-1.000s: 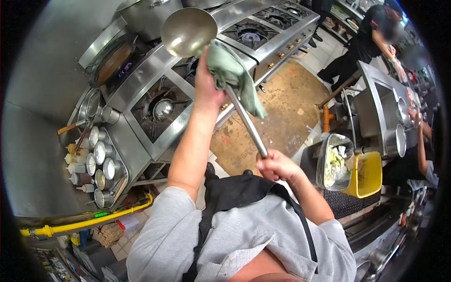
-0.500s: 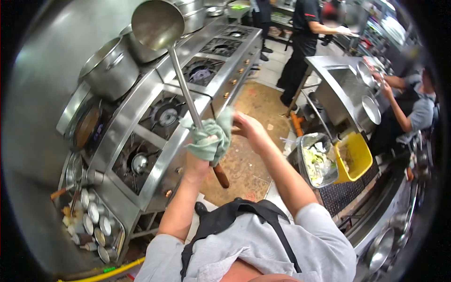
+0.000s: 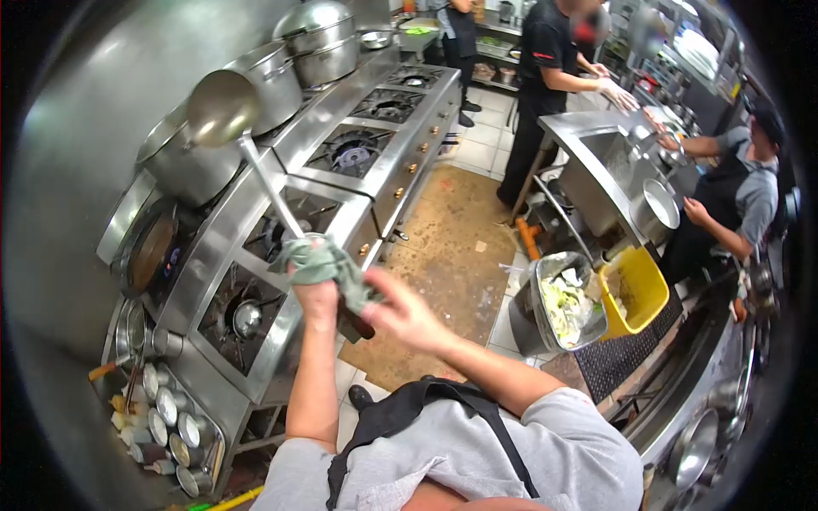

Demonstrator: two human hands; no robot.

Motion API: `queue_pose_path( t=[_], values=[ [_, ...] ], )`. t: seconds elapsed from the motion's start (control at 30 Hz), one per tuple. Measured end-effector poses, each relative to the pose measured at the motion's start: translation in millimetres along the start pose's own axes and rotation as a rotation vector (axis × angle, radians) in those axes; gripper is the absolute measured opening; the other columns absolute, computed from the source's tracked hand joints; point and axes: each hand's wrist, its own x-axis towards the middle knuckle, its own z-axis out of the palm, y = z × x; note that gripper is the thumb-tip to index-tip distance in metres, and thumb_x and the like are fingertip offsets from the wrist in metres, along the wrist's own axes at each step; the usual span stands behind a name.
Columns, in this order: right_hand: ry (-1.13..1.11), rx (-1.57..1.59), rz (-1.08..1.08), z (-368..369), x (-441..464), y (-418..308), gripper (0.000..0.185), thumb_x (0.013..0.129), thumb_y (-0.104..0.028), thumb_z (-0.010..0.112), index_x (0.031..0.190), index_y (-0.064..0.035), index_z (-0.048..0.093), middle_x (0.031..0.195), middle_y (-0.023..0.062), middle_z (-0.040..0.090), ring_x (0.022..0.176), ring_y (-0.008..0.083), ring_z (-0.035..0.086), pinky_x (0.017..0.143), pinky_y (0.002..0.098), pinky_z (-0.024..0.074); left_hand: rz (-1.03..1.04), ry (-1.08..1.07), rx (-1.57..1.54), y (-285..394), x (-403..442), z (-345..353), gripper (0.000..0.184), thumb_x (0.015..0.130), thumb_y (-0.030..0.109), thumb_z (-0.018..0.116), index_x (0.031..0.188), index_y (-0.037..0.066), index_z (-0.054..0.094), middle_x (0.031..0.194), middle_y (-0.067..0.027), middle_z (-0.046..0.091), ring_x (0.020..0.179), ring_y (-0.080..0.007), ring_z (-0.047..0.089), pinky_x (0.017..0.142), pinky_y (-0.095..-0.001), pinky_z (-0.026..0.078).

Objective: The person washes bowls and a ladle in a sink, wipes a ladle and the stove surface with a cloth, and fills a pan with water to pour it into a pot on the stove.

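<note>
My left hand [image 3: 317, 298] is closed around the long handle of a wok ladle [image 3: 223, 108], with a damp-looking green cloth [image 3: 311, 260] wrapped over the grip. The ladle's round metal bowl is raised at the upper left, in front of the stock pots. Below my left hand, the wooden end of the handle shows in part. My right hand [image 3: 396, 311] is beside the cloth's loose end and the wooden tip. Motion blurs its fingers, so I cannot make out whether they pinch the cloth.
A gas range [image 3: 247, 319] runs along the left, with large pots [image 3: 187, 162] behind it. Small metal cups [image 3: 170, 404] fill a tray at lower left. Right of the floor mat [image 3: 434, 255] stand a scrap bin [image 3: 562, 302] and a yellow bucket [image 3: 635, 285]. Co-workers stand by the sink [image 3: 588, 123].
The ladle, cloth and both my hands have moved left. The ladle's bowl is also lower. My right hand has come down beside the cloth's loose end. A co-worker at the right has shifted their arms.
</note>
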Motion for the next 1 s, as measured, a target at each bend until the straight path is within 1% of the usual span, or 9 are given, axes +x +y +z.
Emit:
queue_pose_path(
  t=[0.1,0.2,0.27,0.3,0.43,0.63,0.73,0.83,1.0],
  values=[
    [0.267,0.410,-0.029,-19,47,-13,0.058,0.094,-0.028,0.064,0.142,-0.0027,0.042,0.135,0.0085,0.052,0.125,0.0177,0.048,0.100,0.0337,0.0437,-0.065,-0.175,0.395,-6,-39,-6,0.016,0.095,0.022,0.058,0.090,0.006,0.061,0.079,0.0006,0.061,0.072,-0.0097,0.056,0.066,-0.0282,0.048],
    [0.258,0.538,0.097,-19,70,-29,0.049,0.094,-0.029,0.062,0.133,-0.0030,0.049,0.113,0.0084,0.062,0.105,0.0159,0.059,0.087,0.0329,0.0492,-0.196,-0.223,0.304,-17,-66,7,0.022,0.090,0.027,0.063,0.093,0.005,0.063,0.081,-0.0047,0.066,0.075,-0.0182,0.063,0.071,-0.0341,0.051],
    [0.387,0.833,0.405,-14,64,-14,0.038,0.094,-0.026,0.061,0.121,-0.0017,0.053,0.079,0.0054,0.059,0.077,0.0180,0.064,0.069,0.0314,0.0515,0.151,-0.354,0.733,-18,-69,9,0.031,0.081,0.033,0.069,0.096,0.006,0.065,0.083,-0.0134,0.068,0.079,-0.0324,0.067,0.073,-0.0420,0.052],
    [0.529,0.841,0.346,-12,67,0,0.028,0.095,-0.030,0.060,0.105,-0.0047,0.055,0.059,-0.0017,0.044,0.050,0.0133,0.048,0.054,0.0315,0.0462,0.151,-0.349,0.732,-19,-69,6,0.031,0.081,0.033,0.069,0.096,0.006,0.065,0.083,-0.0134,0.068,0.079,-0.0324,0.067,0.073,-0.0420,0.052],
    [0.763,1.097,0.331,-55,58,18,0.028,0.096,-0.040,0.058,0.093,-0.0125,0.052,0.057,-0.0068,0.029,0.047,0.0078,0.028,0.049,0.0276,0.0335,-0.128,-0.771,1.147,-9,-67,-4,0.040,0.076,0.036,0.068,0.108,0.012,0.066,0.101,-0.0202,0.067,0.092,-0.0401,0.063,0.076,-0.0475,0.052],
    [0.612,1.111,0.204,-120,56,-27,0.037,0.097,-0.050,0.052,0.087,-0.0148,0.056,0.048,-0.0089,0.024,0.036,0.0064,0.023,0.039,0.0251,0.0258,-0.181,-0.800,0.714,10,-92,-10,0.043,0.079,0.032,0.072,0.110,0.004,0.063,0.098,-0.0112,0.069,0.089,-0.0272,0.067,0.082,-0.0388,0.052],
    [-0.010,1.206,-0.162,-122,56,-42,0.051,0.101,-0.056,0.034,0.089,-0.0119,0.057,0.046,-0.0090,0.021,0.033,0.0056,0.019,0.033,0.0259,0.0251,-0.933,-1.078,-0.107,-3,-91,-10,0.046,0.082,0.026,0.073,0.118,0.001,0.058,0.105,-0.0030,0.064,0.094,-0.0120,0.060,0.082,-0.0284,0.050],
    [-0.179,1.279,-0.167,-99,50,-61,0.053,0.101,-0.058,0.032,0.088,-0.0118,0.056,0.046,-0.0091,0.021,0.033,0.0055,0.020,0.033,0.0258,0.0265,-0.903,-1.077,-0.276,12,-94,4,0.042,0.085,0.021,0.072,0.119,0.002,0.057,0.101,-0.0002,0.063,0.091,-0.0086,0.059,0.083,-0.0249,0.048],
    [0.258,1.042,0.035,-104,41,-96,0.049,0.099,-0.059,0.037,0.084,-0.0144,0.052,0.048,-0.0089,0.027,0.033,0.0059,0.024,0.032,0.0259,0.0247,-0.740,-1.074,-0.206,37,-95,32,0.050,0.084,0.027,0.074,0.124,0.004,0.054,0.101,-0.0024,0.064,0.094,-0.0120,0.060,0.084,-0.0287,0.050]
  ],
)
